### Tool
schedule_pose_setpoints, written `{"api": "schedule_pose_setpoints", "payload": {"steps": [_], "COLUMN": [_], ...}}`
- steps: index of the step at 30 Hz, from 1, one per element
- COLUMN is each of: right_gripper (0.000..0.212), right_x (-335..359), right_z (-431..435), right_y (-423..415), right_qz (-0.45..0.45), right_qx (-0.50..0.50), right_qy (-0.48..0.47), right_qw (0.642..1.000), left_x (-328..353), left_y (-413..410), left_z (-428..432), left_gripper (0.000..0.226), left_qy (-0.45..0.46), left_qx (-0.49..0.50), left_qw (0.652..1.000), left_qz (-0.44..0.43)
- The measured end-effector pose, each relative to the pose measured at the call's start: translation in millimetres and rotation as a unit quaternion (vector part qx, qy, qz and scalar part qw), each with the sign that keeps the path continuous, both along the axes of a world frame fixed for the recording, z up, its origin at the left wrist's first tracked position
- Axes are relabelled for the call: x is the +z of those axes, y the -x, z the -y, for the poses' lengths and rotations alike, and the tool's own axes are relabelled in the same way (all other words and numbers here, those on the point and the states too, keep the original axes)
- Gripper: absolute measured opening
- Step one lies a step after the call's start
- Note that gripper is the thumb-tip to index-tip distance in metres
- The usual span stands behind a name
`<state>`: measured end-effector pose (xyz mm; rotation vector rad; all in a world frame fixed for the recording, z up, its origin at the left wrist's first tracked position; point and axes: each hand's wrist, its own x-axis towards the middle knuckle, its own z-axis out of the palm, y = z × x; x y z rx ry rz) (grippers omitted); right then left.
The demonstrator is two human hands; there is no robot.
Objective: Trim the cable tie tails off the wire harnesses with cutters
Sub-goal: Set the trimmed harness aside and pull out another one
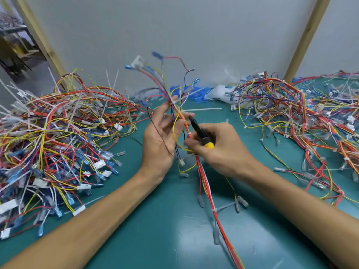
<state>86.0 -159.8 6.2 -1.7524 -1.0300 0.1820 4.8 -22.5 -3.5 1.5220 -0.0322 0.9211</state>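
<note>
My left hand (159, 138) holds a wire harness (174, 111) upright over the middle of the green mat, its fingers curled round the bundle near a white cable tie (172, 103). Red, yellow, blue and white wires fan out above the hand; the rest of the bundle trails down toward me. A long white tie tail (202, 109) sticks out to the right. My right hand (219, 150) grips the cutters (202, 133), which have black jaws and a yellow handle. The jaws point up-left, close beside the harness below the tie.
A big heap of harnesses (58, 136) with uncut white tie tails fills the left of the mat (136, 220). Another heap of harnesses (303, 121) lies at the right. Blue connectors and a white bag (219, 93) lie at the back, against a grey wall.
</note>
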Motion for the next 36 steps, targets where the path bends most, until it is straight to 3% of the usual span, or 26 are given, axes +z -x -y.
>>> {"api": "schedule_pose_setpoints", "payload": {"steps": [4, 9, 12, 15, 19, 24, 28, 31, 36], "right_gripper": [0.006, 0.006, 0.014, 0.016, 0.012, 0.016, 0.022, 0.018, 0.015], "right_x": [8, 20, 23, 26, 25, 27, 21, 20, 17], "right_z": [0, 9, 13, 18, 21, 26, 25, 21, 19], "right_y": [-6, -22, -30, -37, -42, -53, -55, -50, -44], "right_qz": [-0.192, -0.242, -0.213, -0.191, -0.161, -0.22, -0.218, -0.19, -0.146], "right_qx": [-0.038, -0.095, -0.148, -0.187, -0.193, -0.21, -0.214, -0.216, -0.211], "right_qy": [-0.17, -0.263, -0.288, -0.305, -0.305, -0.32, -0.28, -0.248, -0.227], "right_qw": [0.966, 0.929, 0.922, 0.914, 0.919, 0.897, 0.91, 0.925, 0.94], "left_x": [3, 2, 3, -1, 3, 9, 4, 0, -3], "left_y": [4, 13, 19, 24, 25, 16, 9, 6, 5], "left_z": [1, 13, 21, 31, 24, 11, -1, -5, -5], "left_gripper": [0.035, 0.036, 0.033, 0.024, 0.027, 0.017, 0.015, 0.01, 0.01], "left_qy": [-0.014, -0.019, -0.024, -0.049, -0.023, 0.117, 0.184, 0.201, 0.155], "left_qx": [0.061, -0.001, -0.154, -0.331, -0.424, -0.295, -0.187, -0.096, 0.008], "left_qw": [0.997, 0.98, 0.951, 0.892, 0.854, 0.918, 0.934, 0.946, 0.965], "left_qz": [-0.05, -0.198, -0.269, -0.306, -0.303, -0.239, -0.244, -0.236, -0.212]}}
